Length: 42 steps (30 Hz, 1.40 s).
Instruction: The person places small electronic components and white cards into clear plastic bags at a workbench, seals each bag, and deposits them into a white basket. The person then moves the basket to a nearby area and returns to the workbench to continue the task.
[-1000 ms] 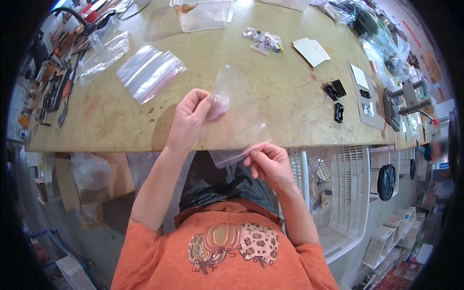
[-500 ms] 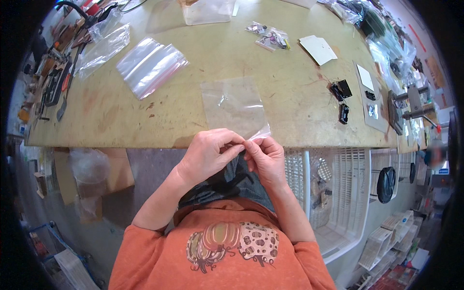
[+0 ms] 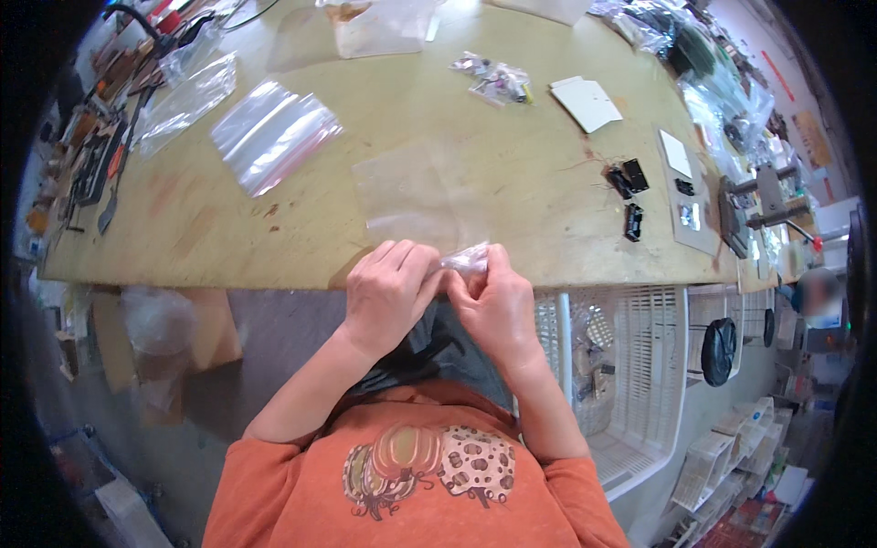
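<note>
As left grip [image 3: 388,288] and right grip [image 3: 498,306] pinch clear bag [image 3: 397,192] | stained tabletop [image 3: 192,210] beneath | white basket [image 3: 635,374] stands below

A wide fisheye view looks down from head height over shirt [image 3: 292,484] and tabletop [image 3: 539,173]

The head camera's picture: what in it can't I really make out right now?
All in the head view:
Near edge of the clear plastic bag: bunched up and partly covered by fingers.
Fingertips of the left hand: hidden by its own knuckles; the right hand shows more.
Small bagged parts: too small to identify.
Translucent plastic bin: cut off by the upper edge.
</note>
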Each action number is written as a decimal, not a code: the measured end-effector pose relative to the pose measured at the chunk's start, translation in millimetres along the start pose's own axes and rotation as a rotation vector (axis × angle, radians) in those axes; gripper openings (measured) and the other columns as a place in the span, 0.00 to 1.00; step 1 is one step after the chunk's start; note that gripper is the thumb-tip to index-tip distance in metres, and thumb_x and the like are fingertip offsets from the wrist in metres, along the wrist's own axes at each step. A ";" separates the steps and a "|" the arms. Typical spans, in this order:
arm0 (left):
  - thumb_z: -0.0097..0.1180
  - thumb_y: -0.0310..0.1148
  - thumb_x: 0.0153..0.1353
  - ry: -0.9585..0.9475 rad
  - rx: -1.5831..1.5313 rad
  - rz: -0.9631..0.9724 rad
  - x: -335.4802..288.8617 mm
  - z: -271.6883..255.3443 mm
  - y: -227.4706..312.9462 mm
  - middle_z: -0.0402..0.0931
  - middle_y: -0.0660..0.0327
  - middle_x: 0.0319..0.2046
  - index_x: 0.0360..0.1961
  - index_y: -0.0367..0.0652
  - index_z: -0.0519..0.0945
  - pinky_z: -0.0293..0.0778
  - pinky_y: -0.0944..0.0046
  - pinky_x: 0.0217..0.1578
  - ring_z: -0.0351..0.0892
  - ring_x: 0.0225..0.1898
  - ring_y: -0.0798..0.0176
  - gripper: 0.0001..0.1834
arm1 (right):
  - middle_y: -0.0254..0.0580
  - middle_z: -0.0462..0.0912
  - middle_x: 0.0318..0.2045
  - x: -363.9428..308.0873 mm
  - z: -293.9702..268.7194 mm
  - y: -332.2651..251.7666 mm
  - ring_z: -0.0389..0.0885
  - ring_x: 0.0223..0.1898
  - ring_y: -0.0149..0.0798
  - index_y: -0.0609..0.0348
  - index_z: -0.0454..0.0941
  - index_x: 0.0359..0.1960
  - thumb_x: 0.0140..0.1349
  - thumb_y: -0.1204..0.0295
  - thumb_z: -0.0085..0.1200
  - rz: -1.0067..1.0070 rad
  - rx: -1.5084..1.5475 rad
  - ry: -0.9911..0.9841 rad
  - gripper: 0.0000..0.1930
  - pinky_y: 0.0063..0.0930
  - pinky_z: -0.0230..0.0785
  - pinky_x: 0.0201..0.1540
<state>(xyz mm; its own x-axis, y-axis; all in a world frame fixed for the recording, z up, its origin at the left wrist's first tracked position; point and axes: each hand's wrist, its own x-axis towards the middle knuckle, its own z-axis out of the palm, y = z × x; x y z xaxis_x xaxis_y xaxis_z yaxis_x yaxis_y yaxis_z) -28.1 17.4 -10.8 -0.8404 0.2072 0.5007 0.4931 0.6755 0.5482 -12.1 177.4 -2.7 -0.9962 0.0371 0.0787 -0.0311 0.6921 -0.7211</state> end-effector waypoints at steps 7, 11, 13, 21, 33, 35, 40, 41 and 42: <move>0.59 0.18 0.45 0.021 0.033 0.015 8.9 -11.9 -11.1 0.74 0.58 0.30 0.30 0.42 0.75 0.73 0.53 0.38 0.76 0.34 0.50 0.11 | 0.47 0.82 0.34 43.2 -40.3 17.8 0.82 0.29 0.46 0.59 0.75 0.45 0.55 0.71 0.64 0.005 0.067 -0.070 0.17 0.37 0.75 0.34; 0.57 0.17 0.44 -0.011 0.026 -0.017 18.5 -8.1 -20.3 0.74 0.58 0.30 0.30 0.43 0.75 0.73 0.53 0.37 0.76 0.34 0.50 0.12 | 0.52 0.83 0.43 116.3 -79.9 48.8 0.82 0.45 0.48 0.63 0.79 0.50 0.57 0.67 0.66 -0.294 -0.017 0.115 0.21 0.36 0.75 0.46; 0.58 0.18 0.43 -0.025 0.069 -0.013 18.9 -8.2 -19.6 0.73 0.59 0.31 0.31 0.45 0.75 0.73 0.55 0.37 0.76 0.35 0.52 0.13 | 0.57 0.79 0.54 176.2 -96.7 76.4 0.79 0.55 0.53 0.65 0.71 0.60 0.56 0.64 0.68 -0.300 -0.314 0.277 0.32 0.40 0.72 0.55; 0.57 0.18 0.42 0.023 -0.002 -0.034 20.6 -7.8 -22.4 0.74 0.60 0.29 0.28 0.44 0.76 0.73 0.56 0.34 0.77 0.32 0.53 0.11 | 0.64 0.76 0.56 295.5 -136.8 134.2 0.75 0.58 0.56 0.67 0.65 0.64 0.43 0.47 0.72 -0.010 -0.574 0.002 0.51 0.42 0.68 0.61; 0.63 0.20 0.46 0.115 -0.024 -0.037 16.1 -2.8 -25.2 0.74 0.60 0.28 0.30 0.44 0.78 0.75 0.57 0.32 0.78 0.30 0.54 0.10 | 0.50 0.73 0.58 141.4 -150.3 65.7 0.75 0.53 0.38 0.58 0.71 0.62 0.49 0.64 0.71 -0.189 0.309 0.086 0.37 0.33 0.72 0.52; 0.63 0.21 0.47 0.104 -0.008 -0.054 11.2 -3.6 -26.5 0.74 0.59 0.27 0.29 0.44 0.79 0.75 0.57 0.30 0.78 0.29 0.53 0.08 | 0.46 0.73 0.59 92.2 -127.6 56.4 0.73 0.57 0.42 0.55 0.74 0.60 0.44 0.63 0.73 -0.554 -0.047 -0.019 0.38 0.38 0.69 0.58; 0.63 0.21 0.49 0.113 -0.004 -0.030 7.7 -0.8 -27.0 0.74 0.59 0.27 0.30 0.43 0.80 0.76 0.57 0.28 0.79 0.27 0.53 0.07 | 0.46 0.73 0.59 -12.0 -81.1 -4.6 0.69 0.60 0.55 0.52 0.78 0.56 0.40 0.58 0.74 -0.494 -0.170 -0.313 0.37 0.47 0.62 0.62; 0.62 0.21 0.49 0.108 0.002 -0.022 7.5 -0.5 -25.2 0.74 0.59 0.27 0.30 0.43 0.80 0.76 0.58 0.28 0.79 0.27 0.53 0.07 | 0.45 0.72 0.59 -16.6 -74.9 -3.7 0.68 0.60 0.55 0.52 0.78 0.56 0.40 0.57 0.74 -0.500 -0.189 -0.292 0.37 0.48 0.62 0.61; 0.62 0.21 0.50 0.094 0.008 -0.026 6.2 -2.3 -23.2 0.74 0.59 0.27 0.30 0.44 0.80 0.77 0.58 0.28 0.79 0.27 0.53 0.07 | 0.45 0.72 0.59 -19.2 -68.7 -0.8 0.68 0.60 0.54 0.52 0.77 0.56 0.40 0.57 0.74 -0.496 -0.212 -0.281 0.37 0.48 0.61 0.61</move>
<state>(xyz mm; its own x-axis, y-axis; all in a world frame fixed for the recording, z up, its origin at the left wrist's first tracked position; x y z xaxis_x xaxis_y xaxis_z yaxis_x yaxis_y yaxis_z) -44.2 1.4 -18.8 -0.8280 0.1221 0.5473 0.4692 0.6853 0.5569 12.6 225.6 43.6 -0.8515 -0.4980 0.1644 -0.5087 0.7079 -0.4900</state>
